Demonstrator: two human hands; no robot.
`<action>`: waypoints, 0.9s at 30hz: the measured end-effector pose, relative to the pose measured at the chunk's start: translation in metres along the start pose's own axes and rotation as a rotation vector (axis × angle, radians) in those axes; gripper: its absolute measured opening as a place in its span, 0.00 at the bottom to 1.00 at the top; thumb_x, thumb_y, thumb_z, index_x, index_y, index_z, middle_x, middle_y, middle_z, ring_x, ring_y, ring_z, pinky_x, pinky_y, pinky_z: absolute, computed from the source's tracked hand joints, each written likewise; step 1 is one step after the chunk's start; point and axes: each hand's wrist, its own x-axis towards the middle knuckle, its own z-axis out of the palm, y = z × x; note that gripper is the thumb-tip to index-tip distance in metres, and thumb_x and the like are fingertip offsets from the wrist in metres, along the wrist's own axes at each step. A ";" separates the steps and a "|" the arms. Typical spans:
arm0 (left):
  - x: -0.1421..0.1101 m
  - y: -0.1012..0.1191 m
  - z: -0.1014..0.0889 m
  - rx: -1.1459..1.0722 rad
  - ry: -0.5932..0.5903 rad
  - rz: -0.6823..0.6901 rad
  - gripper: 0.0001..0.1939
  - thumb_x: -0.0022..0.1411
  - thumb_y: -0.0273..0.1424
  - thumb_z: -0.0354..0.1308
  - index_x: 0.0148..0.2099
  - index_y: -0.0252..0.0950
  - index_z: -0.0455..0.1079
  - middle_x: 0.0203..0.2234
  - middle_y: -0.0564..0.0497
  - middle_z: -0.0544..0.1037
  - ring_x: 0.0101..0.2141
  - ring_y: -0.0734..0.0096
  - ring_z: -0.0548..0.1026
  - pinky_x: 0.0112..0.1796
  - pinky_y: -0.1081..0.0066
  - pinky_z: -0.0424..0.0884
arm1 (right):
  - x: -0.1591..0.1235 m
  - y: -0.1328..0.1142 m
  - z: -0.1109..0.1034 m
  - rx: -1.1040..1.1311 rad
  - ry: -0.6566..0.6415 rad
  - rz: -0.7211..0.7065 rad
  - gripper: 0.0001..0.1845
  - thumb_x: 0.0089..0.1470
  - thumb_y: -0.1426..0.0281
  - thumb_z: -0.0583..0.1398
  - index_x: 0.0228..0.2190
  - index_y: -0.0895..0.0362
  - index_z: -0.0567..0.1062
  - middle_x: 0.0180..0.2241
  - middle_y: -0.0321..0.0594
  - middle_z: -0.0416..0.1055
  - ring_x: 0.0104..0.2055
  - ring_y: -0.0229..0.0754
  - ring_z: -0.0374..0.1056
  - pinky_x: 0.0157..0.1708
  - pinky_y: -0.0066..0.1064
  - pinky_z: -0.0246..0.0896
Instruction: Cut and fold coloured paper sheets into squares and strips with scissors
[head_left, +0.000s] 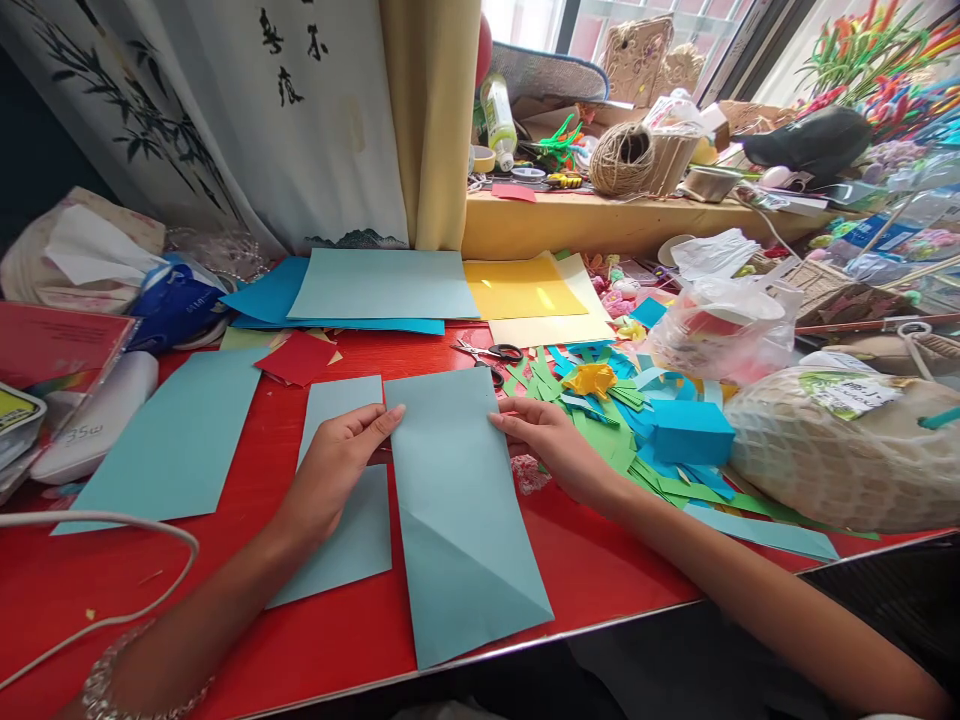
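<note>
A light blue sheet of paper (465, 500), long and narrow, stretches between my hands with a diagonal crease across its lower part. My left hand (352, 445) pinches its upper left edge, thumb on top. On the opposite edge, my right hand (544, 440) grips the sheet the same way, with its other fingers partly hidden behind. Beneath and beside my left forearm lie smaller light blue pieces of paper (352, 535). A pair of scissors (495, 352) with black handles rests just beyond the sheet's top edge.
Green and blue paper scraps (607, 430) and a folded blue paper block (691, 432) lie right. Farther right sits a netted bundle (840, 440). Blue sheets (382, 285) and yellow paper (525, 287) lie at the back. A white cable (191, 560) curves across the left.
</note>
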 end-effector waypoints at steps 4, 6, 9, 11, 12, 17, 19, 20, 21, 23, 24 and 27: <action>0.000 0.000 0.000 -0.004 0.000 0.004 0.11 0.56 0.39 0.58 0.37 0.37 0.75 0.33 0.51 0.78 0.36 0.66 0.75 0.39 0.69 0.72 | -0.001 0.000 0.000 -0.014 -0.004 -0.019 0.12 0.54 0.64 0.59 0.39 0.55 0.75 0.35 0.39 0.73 0.33 0.36 0.69 0.33 0.26 0.64; 0.000 0.001 0.000 -0.002 0.007 0.014 0.11 0.56 0.38 0.59 0.37 0.37 0.75 0.33 0.52 0.78 0.36 0.67 0.74 0.38 0.71 0.72 | -0.001 0.000 0.000 -0.019 -0.002 -0.024 0.12 0.53 0.64 0.59 0.39 0.55 0.75 0.35 0.38 0.74 0.33 0.36 0.69 0.33 0.27 0.65; 0.002 0.001 0.000 -0.017 0.083 0.043 0.11 0.52 0.37 0.63 0.38 0.39 0.74 0.33 0.53 0.78 0.36 0.70 0.74 0.36 0.75 0.72 | -0.001 -0.001 0.001 -0.025 0.001 -0.021 0.13 0.53 0.64 0.60 0.39 0.55 0.75 0.34 0.38 0.74 0.33 0.36 0.69 0.34 0.27 0.65; 0.002 0.001 0.000 -0.040 0.160 0.056 0.14 0.49 0.35 0.65 0.40 0.41 0.74 0.34 0.55 0.77 0.36 0.70 0.74 0.35 0.76 0.72 | -0.001 -0.002 0.000 -0.033 -0.002 -0.015 0.13 0.53 0.64 0.60 0.40 0.55 0.75 0.34 0.38 0.74 0.34 0.36 0.69 0.34 0.27 0.65; 0.003 0.000 -0.001 -0.050 0.188 0.061 0.15 0.48 0.35 0.66 0.41 0.41 0.73 0.34 0.55 0.77 0.36 0.71 0.74 0.34 0.76 0.72 | -0.001 -0.002 0.000 -0.038 -0.007 -0.010 0.13 0.53 0.64 0.59 0.40 0.55 0.75 0.34 0.38 0.74 0.34 0.36 0.69 0.34 0.27 0.66; 0.003 0.001 -0.004 -0.067 0.197 0.086 0.15 0.48 0.34 0.67 0.40 0.41 0.74 0.32 0.56 0.77 0.36 0.71 0.74 0.35 0.76 0.72 | -0.001 0.001 0.000 -0.056 -0.052 0.016 0.12 0.54 0.64 0.59 0.39 0.53 0.75 0.35 0.37 0.74 0.34 0.35 0.69 0.33 0.25 0.65; 0.003 0.002 -0.004 -0.048 0.175 0.090 0.13 0.48 0.35 0.66 0.39 0.40 0.74 0.32 0.55 0.78 0.35 0.71 0.74 0.35 0.75 0.72 | -0.001 0.002 0.001 -0.055 -0.071 0.028 0.11 0.53 0.64 0.59 0.39 0.53 0.76 0.34 0.37 0.74 0.34 0.35 0.70 0.33 0.25 0.66; 0.003 0.003 -0.004 -0.036 0.168 0.094 0.13 0.49 0.36 0.65 0.38 0.39 0.74 0.33 0.54 0.78 0.35 0.70 0.74 0.35 0.74 0.72 | -0.001 0.002 0.001 -0.053 -0.077 0.033 0.11 0.53 0.64 0.59 0.39 0.53 0.76 0.34 0.37 0.74 0.34 0.35 0.70 0.33 0.25 0.66; 0.003 0.003 -0.004 -0.025 0.167 0.100 0.13 0.49 0.37 0.65 0.38 0.39 0.74 0.33 0.53 0.78 0.35 0.69 0.74 0.36 0.73 0.72 | -0.001 0.002 0.001 -0.052 -0.080 0.037 0.12 0.53 0.64 0.60 0.39 0.53 0.76 0.34 0.38 0.74 0.34 0.36 0.70 0.33 0.26 0.66; 0.003 0.004 -0.004 -0.014 0.172 0.113 0.13 0.50 0.38 0.64 0.38 0.38 0.74 0.33 0.52 0.78 0.36 0.66 0.75 0.36 0.71 0.72 | -0.001 0.002 0.001 -0.052 -0.078 0.042 0.12 0.52 0.63 0.60 0.39 0.54 0.76 0.34 0.38 0.74 0.33 0.37 0.70 0.34 0.27 0.67; 0.003 0.005 -0.004 -0.013 0.174 0.118 0.13 0.51 0.39 0.63 0.38 0.38 0.75 0.33 0.52 0.78 0.37 0.65 0.75 0.36 0.71 0.72 | -0.001 0.001 0.001 -0.045 -0.080 0.046 0.12 0.52 0.63 0.60 0.38 0.54 0.76 0.34 0.38 0.74 0.34 0.37 0.71 0.34 0.27 0.67; 0.003 0.005 -0.005 -0.021 0.172 0.127 0.12 0.52 0.38 0.63 0.38 0.38 0.75 0.34 0.52 0.78 0.38 0.65 0.75 0.36 0.72 0.72 | -0.001 0.001 0.000 0.010 -0.095 0.073 0.11 0.52 0.64 0.60 0.37 0.54 0.76 0.34 0.39 0.74 0.33 0.36 0.71 0.34 0.27 0.67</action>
